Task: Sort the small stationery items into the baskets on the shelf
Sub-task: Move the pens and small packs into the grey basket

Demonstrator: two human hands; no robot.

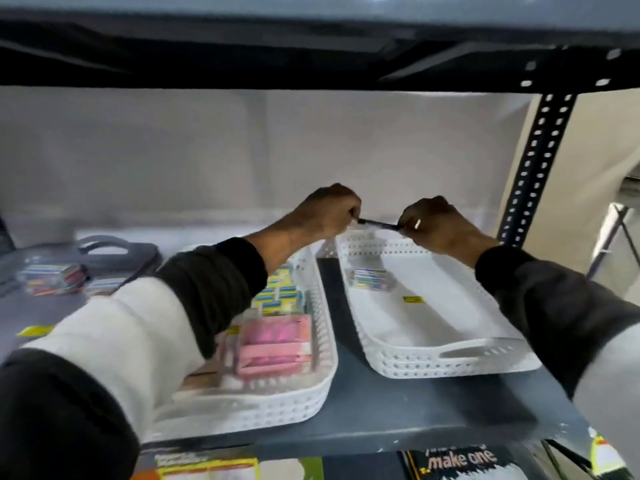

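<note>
Both my hands are raised over the back of the shelf, gripping a thin dark pen [377,224] between them. My left hand [329,211] pinches its left end and my right hand [438,226] its right end. Below them sit two white perforated baskets. The right basket [460,362] holds one small blue-and-white box [369,278] and a yellow sticker. The left basket [311,393], partly hidden by my left sleeve, holds pink packs [273,344] and several yellow-and-blue boxes [280,294].
A grey basket [114,249] at the left holds clear boxes of coloured items [52,277]. The upper shelf [311,46] hangs low overhead. A perforated black upright [533,164] stands at the right. Printed packages [460,460] lie on the level below.
</note>
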